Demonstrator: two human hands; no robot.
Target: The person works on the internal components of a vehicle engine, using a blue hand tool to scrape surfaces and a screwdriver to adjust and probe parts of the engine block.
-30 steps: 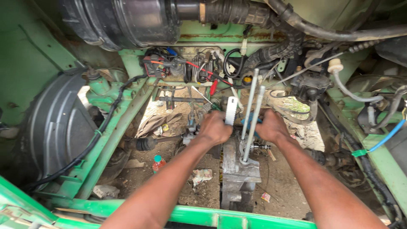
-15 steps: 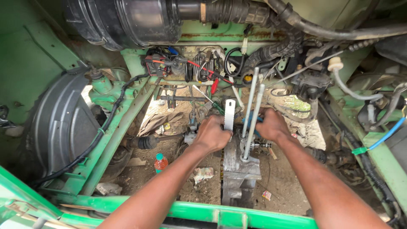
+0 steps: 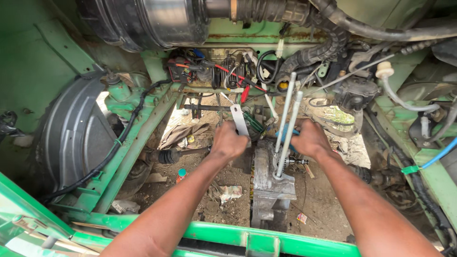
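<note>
I look down into a green vehicle's engine bay. My left hand [image 3: 229, 141] is closed around a flat silver tool [image 3: 239, 120] that stands up from its fist. My right hand [image 3: 312, 138] grips a blue-handled tool [image 3: 284, 135] just right of two upright silver rods [image 3: 288, 126]. Both hands sit at the far end of a grey metal gearbox casing [image 3: 269, 183], from which the rods rise. What the tools touch is hidden behind my hands.
A black air duct [image 3: 157, 19] and ribbed hoses [image 3: 314, 52] run across the top. A tangle of red and black wiring [image 3: 214, 69] sits behind my hands. A grey wheel-arch cover [image 3: 71, 138] is at left, a green frame rail [image 3: 247, 235] in front, a blue hose [image 3: 440, 154] at right.
Both hands have kept their grip at the gearbox; the view has shifted slightly, and the hands sit a little further from me than before.
</note>
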